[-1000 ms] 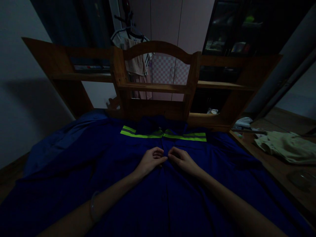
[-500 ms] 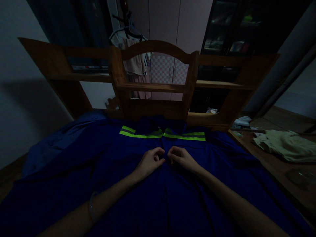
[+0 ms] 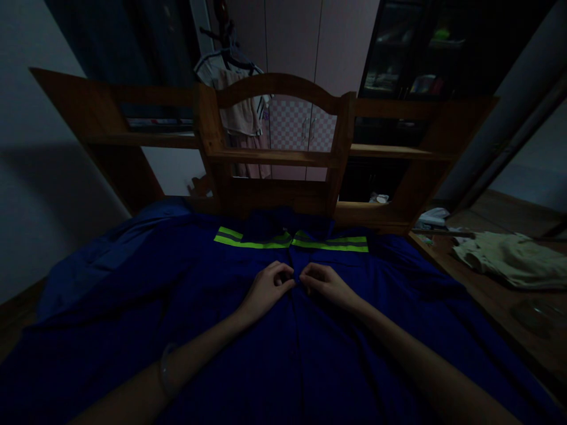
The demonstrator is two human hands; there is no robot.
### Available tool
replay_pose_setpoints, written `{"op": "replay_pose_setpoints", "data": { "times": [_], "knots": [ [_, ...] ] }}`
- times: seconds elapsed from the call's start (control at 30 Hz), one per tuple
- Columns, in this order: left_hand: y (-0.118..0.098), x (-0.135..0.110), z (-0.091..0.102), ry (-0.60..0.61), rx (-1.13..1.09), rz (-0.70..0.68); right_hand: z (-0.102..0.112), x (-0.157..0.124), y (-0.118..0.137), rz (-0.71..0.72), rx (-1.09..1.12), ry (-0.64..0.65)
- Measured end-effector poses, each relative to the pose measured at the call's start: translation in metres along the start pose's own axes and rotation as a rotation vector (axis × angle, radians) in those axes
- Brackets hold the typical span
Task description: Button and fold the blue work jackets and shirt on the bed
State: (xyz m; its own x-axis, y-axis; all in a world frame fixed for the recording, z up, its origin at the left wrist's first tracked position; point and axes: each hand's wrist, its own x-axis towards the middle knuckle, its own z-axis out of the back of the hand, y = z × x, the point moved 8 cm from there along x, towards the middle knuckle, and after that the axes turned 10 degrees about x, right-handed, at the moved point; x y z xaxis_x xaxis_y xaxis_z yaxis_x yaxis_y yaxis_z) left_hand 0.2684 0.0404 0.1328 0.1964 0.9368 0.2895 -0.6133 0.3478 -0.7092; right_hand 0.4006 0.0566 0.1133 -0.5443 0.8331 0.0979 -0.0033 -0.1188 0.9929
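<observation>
A dark blue work jacket (image 3: 199, 301) lies spread front up, its collar toward the headboard. A yellow-green reflective stripe (image 3: 330, 242) with a grey band crosses its chest on both sides of the front opening. Just below the stripe, my left hand (image 3: 270, 283) curls its fingers and thumb round the left edge of the front opening. Close by on the right, my right hand (image 3: 322, 280) pinches the opposite front edge. The fingertips of both hands nearly meet at the middle. Darkness hides any button or fastener between them. A pale bracelet circles my left wrist.
Behind the jacket stands a wooden headboard (image 3: 274, 156) with shelves. Clothes (image 3: 241, 103) hang on a rack beyond it, before a pink wardrobe (image 3: 292, 35). A pale folded garment (image 3: 509, 260) and a glass-like bowl (image 3: 534, 313) are on a wooden surface at right.
Both hands stay at the jacket's front opening, with only a slight shift of the left fingers. The camera view has moved very little.
</observation>
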Motion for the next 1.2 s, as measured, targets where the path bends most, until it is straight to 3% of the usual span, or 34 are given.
{"op": "replay_pose_setpoints", "data": {
  "times": [0.37, 0.57, 1.2],
  "knots": [
    [0.006, -0.002, -0.007, 0.095, -0.091, 0.083, -0.002, -0.002, 0.0, -0.002, -0.035, 0.001],
    [0.006, -0.002, -0.009, 0.113, -0.128, 0.074, 0.0, -0.004, 0.004, 0.079, -0.143, 0.001],
    [0.026, -0.002, -0.018, 0.134, -0.325, 0.194, -0.002, -0.006, 0.011, 0.089, -0.297, -0.009]
  ]
}}
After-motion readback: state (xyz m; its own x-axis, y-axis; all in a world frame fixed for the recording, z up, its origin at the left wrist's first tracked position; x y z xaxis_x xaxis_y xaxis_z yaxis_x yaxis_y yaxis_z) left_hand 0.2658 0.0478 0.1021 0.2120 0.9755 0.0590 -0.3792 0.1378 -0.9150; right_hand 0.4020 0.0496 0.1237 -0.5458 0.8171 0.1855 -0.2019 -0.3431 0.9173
